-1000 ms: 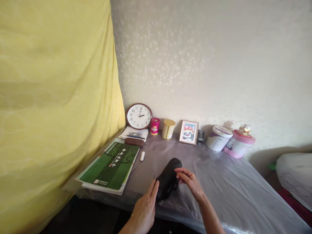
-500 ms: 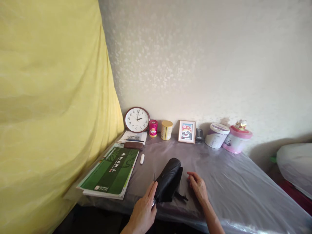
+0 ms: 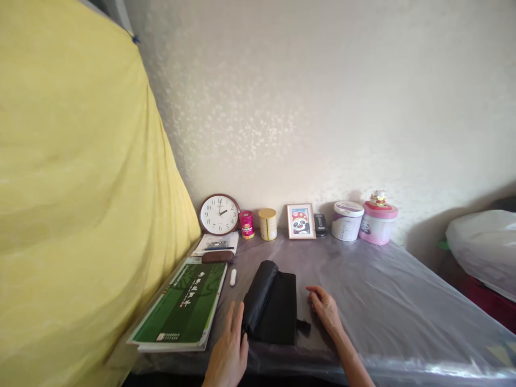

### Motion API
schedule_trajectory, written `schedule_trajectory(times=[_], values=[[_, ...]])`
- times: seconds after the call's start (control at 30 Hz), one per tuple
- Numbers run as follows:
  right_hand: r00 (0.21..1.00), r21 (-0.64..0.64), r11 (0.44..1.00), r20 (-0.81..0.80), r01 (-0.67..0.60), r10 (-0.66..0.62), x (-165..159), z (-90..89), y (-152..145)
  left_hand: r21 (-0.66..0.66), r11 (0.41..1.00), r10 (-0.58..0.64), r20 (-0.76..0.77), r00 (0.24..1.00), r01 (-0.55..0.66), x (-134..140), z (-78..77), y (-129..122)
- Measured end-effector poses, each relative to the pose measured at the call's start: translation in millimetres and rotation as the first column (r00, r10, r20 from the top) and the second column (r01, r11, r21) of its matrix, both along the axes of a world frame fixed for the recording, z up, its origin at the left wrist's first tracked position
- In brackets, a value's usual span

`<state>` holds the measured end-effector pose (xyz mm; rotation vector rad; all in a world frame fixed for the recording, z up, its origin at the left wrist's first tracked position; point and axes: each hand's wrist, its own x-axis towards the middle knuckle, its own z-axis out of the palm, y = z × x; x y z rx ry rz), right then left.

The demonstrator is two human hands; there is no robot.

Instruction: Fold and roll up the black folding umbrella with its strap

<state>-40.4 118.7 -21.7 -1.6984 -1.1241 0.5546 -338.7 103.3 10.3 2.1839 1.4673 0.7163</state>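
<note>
On the table's front half lies a black folded umbrella [image 3: 260, 295], its rolled part on the left. A flat flap of black fabric [image 3: 281, 312] spreads out to its right, with a short strap [image 3: 303, 327] sticking out from the edge. My left hand [image 3: 230, 344] is at the roll's lower left end, fingers stretched out and not wrapped round it; whether it touches cannot be made out. To the right of the flap, my right hand [image 3: 324, 309] rests low over the table, loosely bent, index finger pointing left, holding nothing and apart from the umbrella.
Green books [image 3: 183, 309], a brown case [image 3: 217, 257] and a small white object [image 3: 233, 277] lie left. Along the wall stand a clock [image 3: 220, 214], a pink tin [image 3: 246, 224], a yellow-lidded canister [image 3: 267, 224], a panda picture frame [image 3: 301, 221] and two tubs [image 3: 347, 221]. A yellow curtain [image 3: 80, 188] hangs left.
The umbrella has turned over to the left, and its flap now lies spread flat on the right. My left hand has straightened its fingers and come off the handle end. The view has shifted.
</note>
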Motion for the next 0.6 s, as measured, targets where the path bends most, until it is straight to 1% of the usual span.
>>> schedule_trajectory(times=[0.03,0.1,0.13,0.17,0.2,0.23,0.3,0.33,0.37,0.4,0.47,0.5,0.57,0.6], values=[[1.0,0.005,1.0,0.01,0.003,-0.003,0.2,0.2,0.1,0.02,1.0,-0.021,-0.106,0.994,0.023,1.2,-0.4,-0.4],[0.999,0.013,1.0,0.033,0.003,-0.003,0.3,1.3,0.1,-0.018,0.999,-0.038,-0.255,0.966,0.035,5.2,1.0,0.0],[0.999,0.017,1.0,0.044,0.001,-0.002,0.5,1.9,0.0,-0.04,0.999,-0.043,-0.294,0.955,0.033,7.4,2.7,0.9],[0.999,0.019,1.0,0.054,-0.001,0.0,0.7,2.4,-0.1,-0.058,0.998,-0.047,-0.301,0.953,0.03,9.4,5.0,2.4],[0.998,0.023,1.0,0.061,-0.006,0.005,1.1,2.7,-0.1,-0.086,0.996,-0.05,-0.257,0.965,0.029,10.8,8.1,4.4],[0.998,0.03,1.0,0.068,-0.01,0.008,1.7,2.8,-0.1,-0.122,0.992,-0.052,-0.18,0.982,0.031,11.5,11.8,6.6],[0.997,0.039,0.999,0.081,-0.019,0.016,3.0,2.4,0.0,-0.214,0.975,-0.051,0.02,0.998,0.055,10.0,20.9,11.0],[0.996,0.039,0.999,0.084,-0.021,0.018,3.6,2.2,0.1,-0.286,0.955,-0.037,0.132,0.991,0.074,8.1,25.8,12.8],[0.996,0.036,0.999,0.088,-0.02,0.016,4.3,1.9,0.1,-0.345,0.934,-0.022,0.208,0.978,0.094,5.8,30.6,14.1],[0.996,0.037,0.999,0.093,-0.016,0.013,4.8,1.8,0.1,-0.444,0.887,0.024,0.32,0.947,0.128,3.6,35.0,14.9],[0.995,0.056,0.998,0.102,-0.011,0.006,5.4,1.8,-0.5,-0.518,0.838,0.076,0.422,0.903,0.172,0.5,41.6,14.1],[0.994,0.072,0.997,0.105,-0.015,0.007,5.6,2.0,-1.0,-0.529,0.829,0.088,0.449,0.889,0.185,0.2,43.5,12.5],[0.994,0.1,0.994,0.107,-0.041,0.03,5.6,2.6,-2.2,-0.523,0.829,0.083,0.461,0.884,0.195,2.4,45.0,7.2],[0.994,0.103,0.993,0.105,-0.05,0.039,5.5,3.1,-2.7,-0.51,0.84,0.077,0.452,0.889,0.187,4.5,45.1,3.9]])
